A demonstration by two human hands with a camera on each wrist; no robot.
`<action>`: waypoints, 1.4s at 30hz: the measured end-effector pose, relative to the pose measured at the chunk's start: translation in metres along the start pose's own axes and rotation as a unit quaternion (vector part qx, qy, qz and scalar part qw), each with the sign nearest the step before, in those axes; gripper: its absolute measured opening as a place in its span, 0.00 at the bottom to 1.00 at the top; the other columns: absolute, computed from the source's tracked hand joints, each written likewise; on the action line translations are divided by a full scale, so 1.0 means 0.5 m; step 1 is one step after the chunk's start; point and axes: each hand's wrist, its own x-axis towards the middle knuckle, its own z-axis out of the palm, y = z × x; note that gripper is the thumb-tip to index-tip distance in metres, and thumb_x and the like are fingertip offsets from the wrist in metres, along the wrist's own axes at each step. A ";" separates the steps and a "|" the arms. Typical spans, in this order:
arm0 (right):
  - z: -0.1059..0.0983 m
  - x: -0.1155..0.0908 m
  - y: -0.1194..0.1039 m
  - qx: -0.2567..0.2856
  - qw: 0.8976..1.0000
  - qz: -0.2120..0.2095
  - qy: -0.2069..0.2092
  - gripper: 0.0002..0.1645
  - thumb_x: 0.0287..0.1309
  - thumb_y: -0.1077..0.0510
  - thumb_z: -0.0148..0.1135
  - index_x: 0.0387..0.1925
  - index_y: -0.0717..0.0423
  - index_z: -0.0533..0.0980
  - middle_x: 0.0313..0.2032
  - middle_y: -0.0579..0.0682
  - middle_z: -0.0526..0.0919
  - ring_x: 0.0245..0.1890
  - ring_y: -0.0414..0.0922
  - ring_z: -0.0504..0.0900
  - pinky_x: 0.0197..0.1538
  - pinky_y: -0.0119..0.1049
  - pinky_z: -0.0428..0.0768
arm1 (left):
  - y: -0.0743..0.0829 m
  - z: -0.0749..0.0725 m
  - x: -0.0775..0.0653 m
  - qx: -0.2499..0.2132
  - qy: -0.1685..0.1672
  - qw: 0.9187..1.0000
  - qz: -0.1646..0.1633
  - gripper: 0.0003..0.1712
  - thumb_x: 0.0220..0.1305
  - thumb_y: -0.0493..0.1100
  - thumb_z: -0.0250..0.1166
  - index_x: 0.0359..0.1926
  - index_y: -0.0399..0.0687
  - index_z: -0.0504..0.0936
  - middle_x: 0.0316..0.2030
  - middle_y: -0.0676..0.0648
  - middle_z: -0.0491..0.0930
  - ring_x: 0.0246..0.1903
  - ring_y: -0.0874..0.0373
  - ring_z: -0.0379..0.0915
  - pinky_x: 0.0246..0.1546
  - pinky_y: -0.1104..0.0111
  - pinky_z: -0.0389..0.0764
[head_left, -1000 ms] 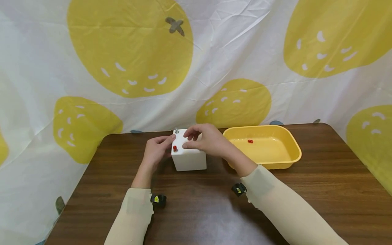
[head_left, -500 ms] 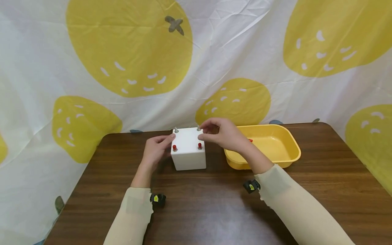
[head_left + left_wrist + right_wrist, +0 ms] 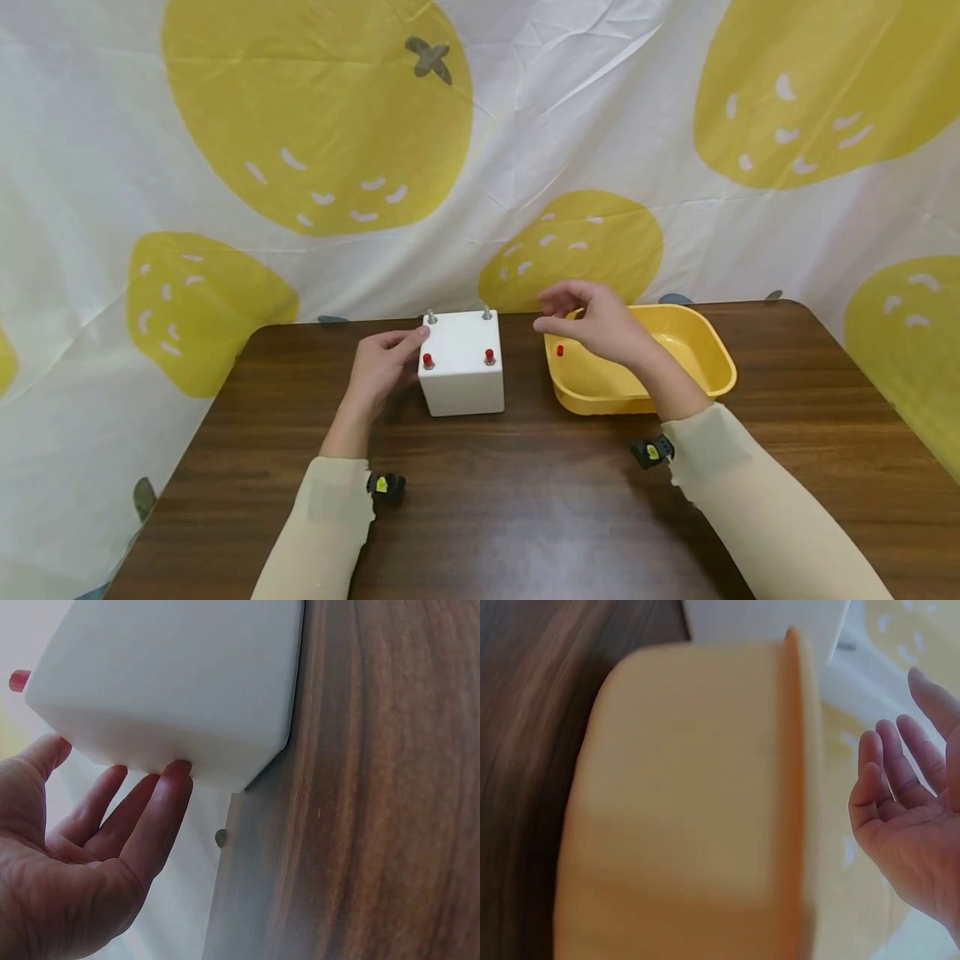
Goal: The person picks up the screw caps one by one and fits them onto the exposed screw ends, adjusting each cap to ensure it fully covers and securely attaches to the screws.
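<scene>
A white box (image 3: 460,358) stands on the table with a metal post at each top corner. The two front posts wear red caps, the left cap (image 3: 427,361) and the right cap (image 3: 490,357); the back posts, such as the right post (image 3: 487,313), show bare metal. My left hand (image 3: 378,367) touches the box's left side with fingertips, thumb at the top edge. My right hand (image 3: 603,327) hovers over the left part of a yellow tray (image 3: 716,375), fingers loosely bent, nothing held in the right wrist view. A small red cap (image 3: 560,351) lies inside the tray's left end.
The brown wooden table (image 3: 480,508) ends just behind the box and tray. A white cloth with yellow fruit prints (image 3: 577,242) hangs behind it. A strip of table separates box and tray.
My right hand has moved right, from above the box to over the tray, uncovering the right-hand posts and a red cap in the tray. My left hand stays at the box.
</scene>
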 end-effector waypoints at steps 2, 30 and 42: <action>-0.012 -0.004 0.014 -0.003 1.000 0.006 0.004 0.24 0.64 0.51 0.78 0.57 0.56 0.83 0.49 0.54 0.86 0.46 0.49 0.81 0.45 0.37 0.81 | 0.000 0.001 0.000 0.000 0.000 1.000 -0.001 0.30 0.70 0.58 0.73 0.59 0.38 0.86 0.55 0.39 0.86 0.49 0.50 0.85 0.45 0.57 0.90; -0.088 -0.056 0.157 -0.082 0.992 0.098 0.000 0.30 0.67 0.53 0.75 0.62 0.67 0.79 0.57 0.66 0.83 0.56 0.62 0.81 0.61 0.55 0.78 | -0.005 0.001 -0.002 0.005 0.002 1.000 -0.004 0.33 0.70 0.60 0.73 0.61 0.38 0.86 0.56 0.38 0.85 0.50 0.49 0.84 0.46 0.57 0.89; -0.083 -0.063 0.167 -0.093 0.982 0.159 -0.028 0.27 0.65 0.56 0.76 0.59 0.68 0.78 0.55 0.65 0.84 0.55 0.59 0.81 0.55 0.45 0.77 | -0.003 0.000 -0.006 0.002 0.002 1.000 0.002 0.31 0.71 0.59 0.72 0.60 0.38 0.86 0.55 0.38 0.85 0.49 0.50 0.83 0.46 0.57 0.89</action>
